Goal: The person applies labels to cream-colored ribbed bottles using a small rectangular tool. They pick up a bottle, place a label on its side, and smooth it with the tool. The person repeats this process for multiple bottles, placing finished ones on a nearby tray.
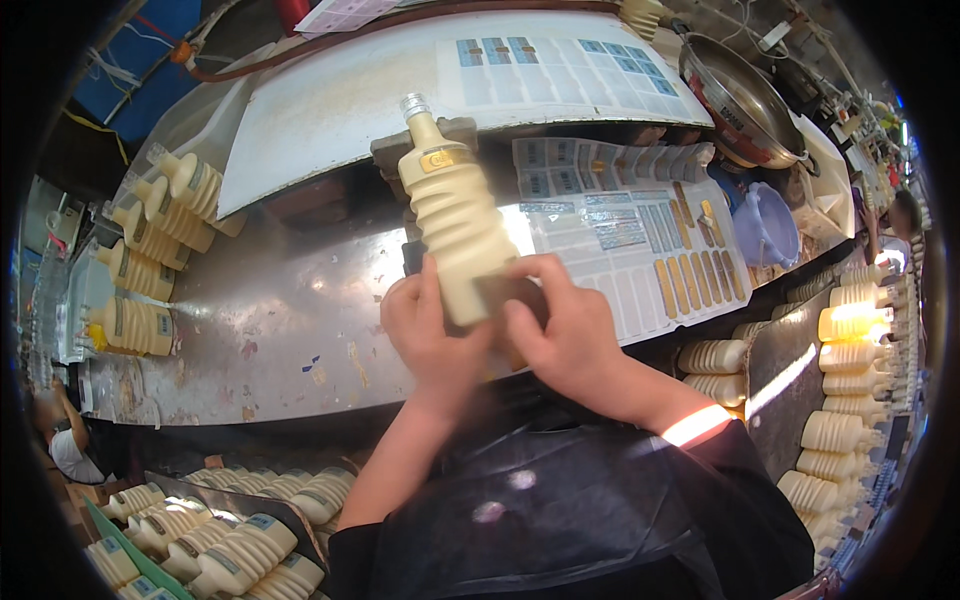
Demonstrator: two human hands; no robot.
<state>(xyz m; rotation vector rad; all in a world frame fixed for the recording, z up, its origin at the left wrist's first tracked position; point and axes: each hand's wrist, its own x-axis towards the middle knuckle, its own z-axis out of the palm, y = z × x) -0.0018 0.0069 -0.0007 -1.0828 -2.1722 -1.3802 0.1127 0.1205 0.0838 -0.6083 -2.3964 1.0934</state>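
Observation:
A cream-coloured ribbed bottle (462,215) with a clear threaded neck and a gold label on its shoulder lies tilted, neck pointing away from me. Its upper part rests on a dark cradle (388,158) on the metal table. My left hand (425,325) is closed around the left side of the bottle's base. Against the lower right side, my right hand (565,335) pinches a small dark brown piece (518,295), blurred by motion; its exact kind cannot be made out. Right of the bottle lie sheets of gold and blue label strips (640,255).
Several similar bottles (138,325) stand at the table's left end. More fill crates (230,545) at lower left and racks (845,435) at right. A raised white board (340,95) spans the back. A purple bucket (766,225) and a large pan (740,95) are at right.

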